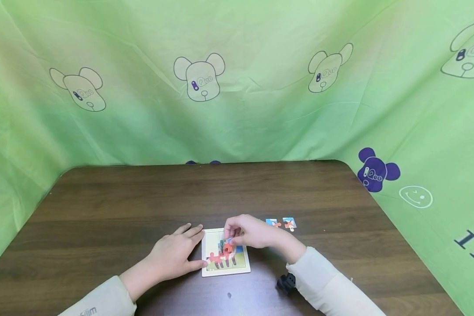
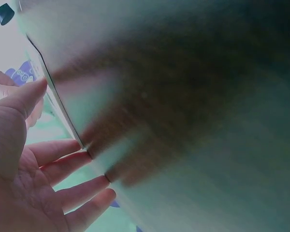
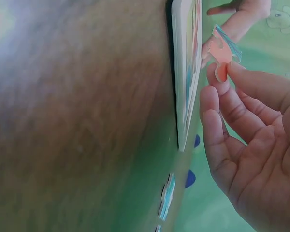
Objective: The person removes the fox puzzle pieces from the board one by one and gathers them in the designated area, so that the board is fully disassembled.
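In the head view I see the puzzle tray [image 1: 226,274] on the near part of the worktop [image 1: 122,210], the left hand [image 1: 175,253] spread, thumb at the tray's left edge, apparently steadying it. The right hand [image 1: 249,231] pinches a puzzle piece [image 1: 228,248] over the tray; two loose pieces [image 1: 289,223] lie far right of it, seemingly within easy reach. The left wrist view shows me straight, parted fingers. In the right wrist view I see thumb and fingertip pinching the piece's orange end, probably keeping its other edges free.
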A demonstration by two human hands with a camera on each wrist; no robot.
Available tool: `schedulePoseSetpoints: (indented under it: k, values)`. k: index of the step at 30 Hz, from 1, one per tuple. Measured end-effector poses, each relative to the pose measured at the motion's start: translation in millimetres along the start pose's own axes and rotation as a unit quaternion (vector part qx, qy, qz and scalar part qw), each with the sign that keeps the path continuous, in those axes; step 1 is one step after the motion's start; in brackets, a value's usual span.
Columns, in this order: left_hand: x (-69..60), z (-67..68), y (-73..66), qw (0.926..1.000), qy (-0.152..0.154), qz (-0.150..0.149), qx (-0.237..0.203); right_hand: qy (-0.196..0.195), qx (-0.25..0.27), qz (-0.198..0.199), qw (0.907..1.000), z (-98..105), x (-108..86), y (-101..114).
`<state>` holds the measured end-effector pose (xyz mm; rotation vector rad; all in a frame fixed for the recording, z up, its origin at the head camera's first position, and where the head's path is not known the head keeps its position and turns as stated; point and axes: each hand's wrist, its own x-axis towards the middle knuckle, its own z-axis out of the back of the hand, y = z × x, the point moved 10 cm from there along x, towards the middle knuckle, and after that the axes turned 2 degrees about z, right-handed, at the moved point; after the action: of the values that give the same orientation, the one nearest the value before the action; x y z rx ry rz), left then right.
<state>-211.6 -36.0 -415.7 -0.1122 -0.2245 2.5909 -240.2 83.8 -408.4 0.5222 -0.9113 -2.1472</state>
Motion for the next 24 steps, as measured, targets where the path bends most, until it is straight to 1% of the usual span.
schedulePoseSetpoints:
  k: [9, 17, 24]
  values:
    - [-1.2, 1.2, 0.0, 1.0, -0.006, 0.001, 0.001, -0.014, 0.011, -0.003, 0.9998, 9.0, -8.1, -7.6]
    - [-1.8, 1.3, -0.4, 1.0, 0.0, 0.003, -0.003, -0.023, 0.018, -0.024, 0.9993, 15.5, -18.8, -18.3]
    - [-2.3, 0.9, -0.4, 1.0, 0.0, 0.004, -0.004, -0.03, 0.013, -0.03, 0.999, 21.7, -29.3, -24.2]
